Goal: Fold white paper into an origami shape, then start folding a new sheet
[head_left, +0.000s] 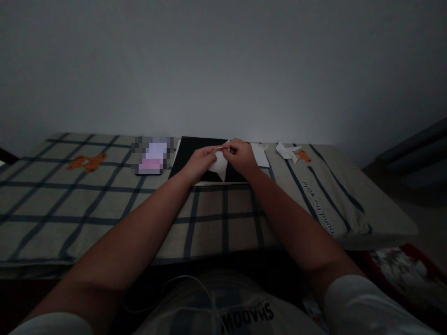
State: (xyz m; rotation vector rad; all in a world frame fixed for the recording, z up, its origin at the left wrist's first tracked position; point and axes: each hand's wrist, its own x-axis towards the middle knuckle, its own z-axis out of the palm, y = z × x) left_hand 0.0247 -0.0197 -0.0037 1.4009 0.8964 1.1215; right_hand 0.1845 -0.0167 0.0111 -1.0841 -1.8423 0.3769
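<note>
Between my two hands is a piece of white folded paper (219, 163), its pointed lower tip hanging toward me. My left hand (199, 164) pinches the paper's left side, thumb toward its middle. On the upper right edge, the fingers of my right hand (240, 154) are closed on the same paper. Both hands are just above a flat black sheet or book (186, 156), which has a white edge showing beneath. The exact folds are partly covered by my fingers.
A phone (152, 158) with a blurred screen lies to the left. White paper (260, 156) sits right of the black sheet, and a folded paper piece (287, 151) lies farther right. Checked cloth (115, 195) covers the table against a wall. A red bin (412, 265) stands lower right.
</note>
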